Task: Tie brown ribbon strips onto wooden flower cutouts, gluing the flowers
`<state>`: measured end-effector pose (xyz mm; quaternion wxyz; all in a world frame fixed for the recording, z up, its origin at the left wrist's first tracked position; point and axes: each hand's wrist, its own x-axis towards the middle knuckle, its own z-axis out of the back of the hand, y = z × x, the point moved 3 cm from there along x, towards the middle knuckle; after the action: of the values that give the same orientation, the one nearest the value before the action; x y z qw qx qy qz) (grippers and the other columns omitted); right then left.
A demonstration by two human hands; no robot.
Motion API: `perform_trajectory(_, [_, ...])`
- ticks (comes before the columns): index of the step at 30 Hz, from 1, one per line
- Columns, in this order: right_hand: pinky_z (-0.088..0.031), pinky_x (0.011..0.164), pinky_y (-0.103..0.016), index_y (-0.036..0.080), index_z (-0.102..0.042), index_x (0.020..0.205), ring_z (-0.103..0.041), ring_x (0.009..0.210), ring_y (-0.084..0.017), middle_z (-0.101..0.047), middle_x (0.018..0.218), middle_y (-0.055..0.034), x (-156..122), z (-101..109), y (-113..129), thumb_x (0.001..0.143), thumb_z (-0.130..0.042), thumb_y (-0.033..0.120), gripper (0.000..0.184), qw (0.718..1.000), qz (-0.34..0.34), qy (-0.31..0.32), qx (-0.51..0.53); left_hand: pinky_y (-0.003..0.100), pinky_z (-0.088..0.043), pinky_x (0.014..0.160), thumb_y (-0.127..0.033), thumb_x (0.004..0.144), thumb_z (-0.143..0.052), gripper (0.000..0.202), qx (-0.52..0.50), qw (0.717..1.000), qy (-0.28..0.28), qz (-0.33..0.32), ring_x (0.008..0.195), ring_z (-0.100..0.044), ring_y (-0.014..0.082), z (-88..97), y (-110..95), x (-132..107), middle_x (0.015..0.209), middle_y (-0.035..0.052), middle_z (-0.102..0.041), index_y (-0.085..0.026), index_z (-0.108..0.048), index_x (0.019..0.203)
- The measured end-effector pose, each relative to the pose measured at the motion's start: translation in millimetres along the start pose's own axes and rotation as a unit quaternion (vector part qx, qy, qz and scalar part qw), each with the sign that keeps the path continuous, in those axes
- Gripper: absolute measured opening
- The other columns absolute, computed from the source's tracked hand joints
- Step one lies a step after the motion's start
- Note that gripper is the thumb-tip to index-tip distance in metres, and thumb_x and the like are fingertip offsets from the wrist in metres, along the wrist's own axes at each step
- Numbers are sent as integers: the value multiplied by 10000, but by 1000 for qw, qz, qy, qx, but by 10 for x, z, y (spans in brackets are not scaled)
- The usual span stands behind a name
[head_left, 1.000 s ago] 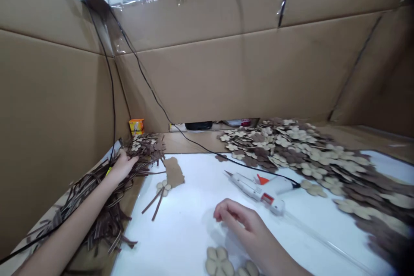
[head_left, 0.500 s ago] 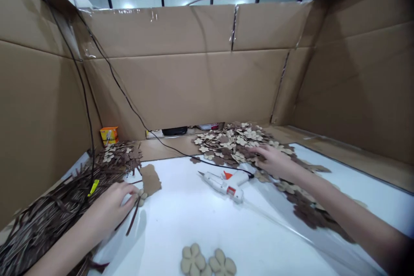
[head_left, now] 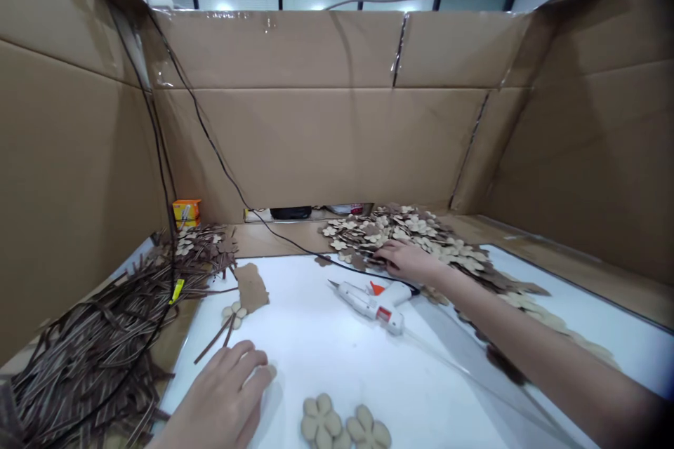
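Note:
My left hand (head_left: pixel 224 396) is low over the white board, fingers loosely bent and a little apart, with nothing visible in it. Just beyond it lies a beige flower cutout (head_left: pixel 235 313) with thin brown strips (head_left: pixel 215 341) against it. My right hand (head_left: pixel 405 261) reaches to the near edge of a heap of beige and brown flower cutouts (head_left: pixel 421 224). Its fingers stretch down onto the cutouts, and the fingertips are partly lost among them. A white glue gun (head_left: pixel 368 303) lies in front of that hand. Thicker beige flowers (head_left: pixel 321 421) lie at the near edge.
A tangle of brown strips (head_left: pixel 100 351) covers the left side. A torn cardboard piece (head_left: pixel 253 287) lies on the board (head_left: pixel 310 344). Black cable (head_left: pixel 226 172) hangs across to the glue gun. An orange box (head_left: pixel 187 212) stands at the back left. Cardboard walls (head_left: pixel 316 147) enclose the space.
My left hand has let go of the beige flower and strip beside the cardboard piece and drawn back nearer. My right hand has moved left along the heap. The view has shifted slightly.

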<state>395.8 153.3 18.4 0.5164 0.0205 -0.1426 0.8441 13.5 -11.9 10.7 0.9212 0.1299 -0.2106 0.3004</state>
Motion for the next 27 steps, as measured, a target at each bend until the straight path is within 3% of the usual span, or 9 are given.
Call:
perform_trajectory(3, [-387,915,-446,165,-598,991,-527,1036,-204,-587,1097,-64,49,0,37,868,-512,319,215,999,-39,-16,-20,338,-514,728,-29,711,-443,362,-20,1000,0,5,886,-571,223,-17,-10,-16,961,47,-649,-201,-573,1001])
perform_trajectory(11, [-434,857,-428,147,-585,989,-556,969,-193,-594,1044,-56,153,71,48,866,-521,325,226,990,-137,-41,8,328,-485,774,-15,723,-433,343,-92,993,55,44,903,-529,199,-63,-38,-10,947,41,-613,-210,-570,969])
perform_trajectory(14, [-450,811,-388,148,-585,944,-570,893,-169,-604,976,-46,182,224,26,876,-498,345,226,983,-160,-67,57,308,-478,767,-16,733,-427,332,-121,989,56,58,876,-528,189,-41,-43,-4,911,45,-605,-214,-570,959])
perform_trajectory(17, [-447,744,-349,150,-585,845,-577,835,-192,-624,867,-67,205,473,150,890,-401,435,342,974,-159,-103,128,308,-474,760,-14,743,-416,337,-140,987,51,60,863,-529,190,-19,-41,-7,887,48,-599,-217,-564,966])
perform_trajectory(20, [-451,688,-315,134,-589,903,-600,818,-213,-653,865,-89,222,699,543,890,-279,519,494,963,-111,-108,219,317,-469,764,-25,767,-404,333,-153,985,41,65,877,-527,195,-9,-25,-18,913,56,-594,-219,-554,993])
perform_trajectory(23, [-478,663,-260,131,-579,1052,-631,767,-152,-677,911,-63,214,775,1160,922,-226,469,505,951,-8,-46,306,330,-459,775,-25,777,-398,339,-163,983,38,73,903,-518,205,-4,-10,-32,949,68,-588,-212,-543,1020])
perform_trajectory(27, [-499,676,-247,210,-668,978,-633,776,-158,-698,828,-19,153,724,1835,835,-500,430,311,938,85,43,333,335,-448,748,-7,775,-392,302,-174,981,48,70,876,-509,209,1,-24,-52,891,61,-588,-197,-549,950])
